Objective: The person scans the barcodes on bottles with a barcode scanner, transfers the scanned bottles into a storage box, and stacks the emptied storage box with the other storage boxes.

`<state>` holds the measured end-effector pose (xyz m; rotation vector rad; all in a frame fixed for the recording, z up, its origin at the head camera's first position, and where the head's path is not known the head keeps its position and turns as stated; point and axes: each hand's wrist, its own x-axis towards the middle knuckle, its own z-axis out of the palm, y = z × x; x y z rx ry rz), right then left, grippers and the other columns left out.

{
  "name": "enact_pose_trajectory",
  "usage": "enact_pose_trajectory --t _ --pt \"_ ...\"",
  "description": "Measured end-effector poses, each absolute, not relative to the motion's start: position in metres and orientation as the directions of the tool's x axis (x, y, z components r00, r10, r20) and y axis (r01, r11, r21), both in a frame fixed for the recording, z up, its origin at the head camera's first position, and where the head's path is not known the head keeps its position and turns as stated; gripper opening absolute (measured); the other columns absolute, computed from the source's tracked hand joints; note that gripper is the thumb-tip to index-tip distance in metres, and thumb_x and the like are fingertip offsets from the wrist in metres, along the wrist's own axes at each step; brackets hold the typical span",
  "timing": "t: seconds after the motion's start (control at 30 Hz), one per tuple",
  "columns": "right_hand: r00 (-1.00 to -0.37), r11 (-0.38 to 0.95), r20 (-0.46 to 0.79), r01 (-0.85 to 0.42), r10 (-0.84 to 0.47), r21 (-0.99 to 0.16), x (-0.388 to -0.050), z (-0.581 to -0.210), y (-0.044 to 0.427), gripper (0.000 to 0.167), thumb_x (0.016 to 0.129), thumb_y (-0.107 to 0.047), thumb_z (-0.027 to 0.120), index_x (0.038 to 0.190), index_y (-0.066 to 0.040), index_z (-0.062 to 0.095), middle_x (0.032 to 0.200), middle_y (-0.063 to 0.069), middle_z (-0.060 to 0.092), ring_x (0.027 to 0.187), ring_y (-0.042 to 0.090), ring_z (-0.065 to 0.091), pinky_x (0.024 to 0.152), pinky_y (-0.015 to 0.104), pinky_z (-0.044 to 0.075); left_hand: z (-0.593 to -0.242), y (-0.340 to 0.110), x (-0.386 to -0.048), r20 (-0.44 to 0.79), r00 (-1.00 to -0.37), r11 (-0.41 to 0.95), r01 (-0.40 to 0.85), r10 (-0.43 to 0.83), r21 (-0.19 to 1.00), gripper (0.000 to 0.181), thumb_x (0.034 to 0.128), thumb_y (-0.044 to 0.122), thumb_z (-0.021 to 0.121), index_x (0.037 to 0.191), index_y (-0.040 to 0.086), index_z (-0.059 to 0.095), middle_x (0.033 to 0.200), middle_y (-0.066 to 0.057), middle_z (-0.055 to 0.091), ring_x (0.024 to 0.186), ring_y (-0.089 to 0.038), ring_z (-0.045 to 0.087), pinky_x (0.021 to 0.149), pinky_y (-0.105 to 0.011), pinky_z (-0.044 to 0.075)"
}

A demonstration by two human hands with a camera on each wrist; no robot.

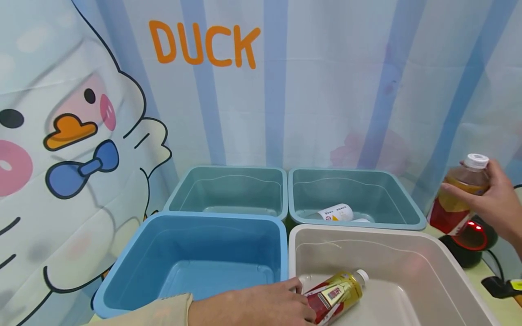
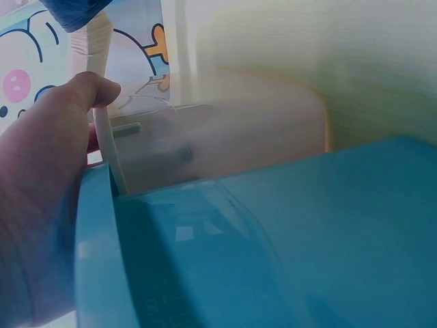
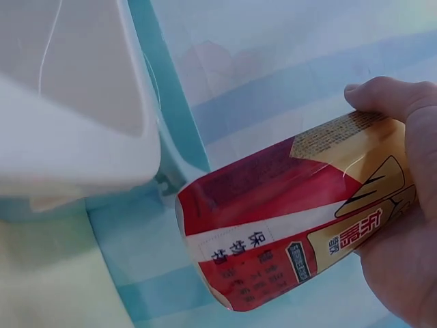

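My right hand (image 1: 495,199) holds a drink bottle (image 1: 458,199) with a white cap, amber top and red lower label. The bottle is tilted above the barcode scanner (image 1: 469,240), whose red light is lit. In the right wrist view its red and gold label (image 3: 293,212) shows below the thumb. My left hand (image 1: 269,303) has its fingers curled over the left rim of the off-white bin (image 1: 412,240). Beside those fingers a matching bottle (image 1: 336,294) lies in that bin, its base partly hidden. In the left wrist view the thumb (image 2: 99,87) lies by the pale rim.
A blue bin (image 1: 195,217) stands at front left, with a teal bin (image 1: 232,170) behind it. The other teal bin (image 1: 346,174) contains a white-labelled bottle (image 1: 336,213). A printed duck curtain (image 1: 318,90) hangs behind. A black cable and a yellow-black item (image 1: 503,287) lie at right.
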<state>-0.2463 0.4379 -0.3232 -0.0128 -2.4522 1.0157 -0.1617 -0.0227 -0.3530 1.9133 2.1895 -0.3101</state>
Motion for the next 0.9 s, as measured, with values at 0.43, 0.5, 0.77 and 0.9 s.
enact_pose_trajectory --t 0.43,0.5,0.77,0.9 --pt "-0.882 0.815 0.471 -0.256 0.023 -0.52 -0.253 -0.299 0.407 0.086 0.093 -0.021 0.079 0.155 -0.001 0.024 0.142 0.038 0.041 0.115 0.064 0.045 0.084 0.082 0.038 -0.353 -0.022 -0.162 -0.308 -0.133 0.131 0.991 0.942 -0.029 0.054 0.0929 0.053 0.073 0.144 0.039 0.061 0.135 0.024 0.061 0.114 0.009 0.052 0.104 -0.016 0.028" --pt "-0.878 0.816 0.479 -0.275 0.002 -0.508 -0.254 -0.297 0.402 0.084 0.093 -0.02 0.078 0.155 0.0 0.025 0.141 0.039 0.041 0.116 0.064 0.045 0.084 0.083 0.038 -0.353 -0.022 -0.162 -0.312 -0.132 0.126 0.991 0.941 -0.04 0.053 0.0932 0.054 0.072 0.144 0.04 0.061 0.135 0.025 0.061 0.113 0.01 0.051 0.102 -0.015 0.027" --pt "-0.843 0.799 0.525 -0.394 -0.117 -0.455 -0.257 -0.287 0.381 0.082 0.088 -0.014 0.083 0.152 -0.002 0.034 0.137 0.032 0.047 0.115 0.058 0.049 0.085 0.081 0.04 -0.352 -0.023 -0.162 -0.325 -0.124 0.112 0.992 0.938 -0.057 0.049 0.0955 0.053 0.07 0.143 0.04 0.062 0.135 0.023 0.061 0.112 0.01 0.05 0.1 -0.014 0.026" --pt "-0.78 0.785 0.59 -0.494 -0.21 -0.374 -0.261 -0.285 0.372 0.075 0.082 -0.01 0.088 0.144 -0.004 0.046 0.127 0.018 0.055 0.108 0.037 0.057 0.086 0.036 0.055 -0.352 -0.024 -0.162 -0.329 -0.133 0.126 0.991 0.935 -0.042 0.05 0.0946 0.053 0.071 0.142 0.04 0.062 0.135 0.024 0.061 0.112 0.01 0.05 0.1 -0.015 0.027"
